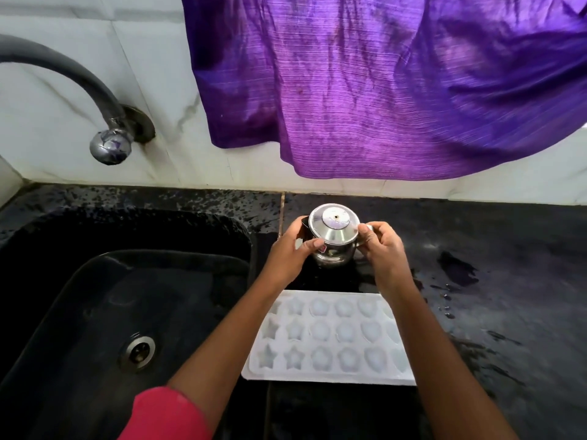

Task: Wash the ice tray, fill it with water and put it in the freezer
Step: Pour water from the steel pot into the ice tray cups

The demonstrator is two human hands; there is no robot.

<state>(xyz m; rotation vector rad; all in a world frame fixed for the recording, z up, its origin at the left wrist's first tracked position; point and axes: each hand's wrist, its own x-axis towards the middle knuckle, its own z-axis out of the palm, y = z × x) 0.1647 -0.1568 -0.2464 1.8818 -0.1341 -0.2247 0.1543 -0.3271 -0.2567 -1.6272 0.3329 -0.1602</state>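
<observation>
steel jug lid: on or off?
On. The lid sits atop the steel jug, which both hands hold upright.

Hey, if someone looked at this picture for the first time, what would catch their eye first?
Probably the big purple cloth hanging against the white wall, across the top. Next, both hands, left hand and right hand, gripping a small lidded steel pot on the wet black counter. Just in front of it lies the white ice tray with star and round moulds, right of the black sink.
</observation>
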